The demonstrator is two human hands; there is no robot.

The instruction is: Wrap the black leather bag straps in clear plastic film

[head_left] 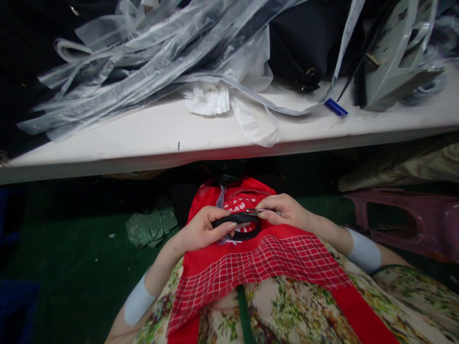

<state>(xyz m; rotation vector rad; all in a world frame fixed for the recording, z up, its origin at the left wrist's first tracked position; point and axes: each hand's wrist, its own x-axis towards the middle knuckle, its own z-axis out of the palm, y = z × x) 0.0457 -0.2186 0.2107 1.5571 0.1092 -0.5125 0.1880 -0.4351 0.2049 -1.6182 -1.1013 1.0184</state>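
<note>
In front of my red apron [287, 239], my left hand [205, 228] pinches a black curved strap loop [252, 234] between thumb and fingers. My right hand [289, 210] is closed around a small pair of metal snips [255, 211], whose blades lie against the loop's upper edge. A greyish strip [221, 195] of thin plastic hangs by the loop, and part of it shows under my left fingers. My left palm hides one end of the loop.
On the white table [143, 143] ahead lie long clear plastic strips [168, 57], a black bag [304, 43], a white pleated bundle [208, 99] and a blue piece [336, 107]. A grey stand [390, 62] is at right. A pink stool [430, 220] stands below.
</note>
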